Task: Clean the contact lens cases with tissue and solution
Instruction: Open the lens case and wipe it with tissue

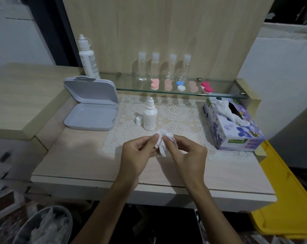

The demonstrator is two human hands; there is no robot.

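both hands point(164, 152) pinching crumpled tissue point(162, 142), over table point(78, 161)

You're looking at a desk point(82, 161) carrying a lace mat point(180, 117), open grey box point(92, 118) & tissue box point(235, 125); glass shelf point(131, 85) is holding bottles point(164, 66) & lens cases point(180, 86).

A pale wood worktop point(82, 166) backs onto a tall wood panel point(159, 32); a glass shelf point(128, 85) runs along it; white walls point(281, 71) flank both sides; dim light.
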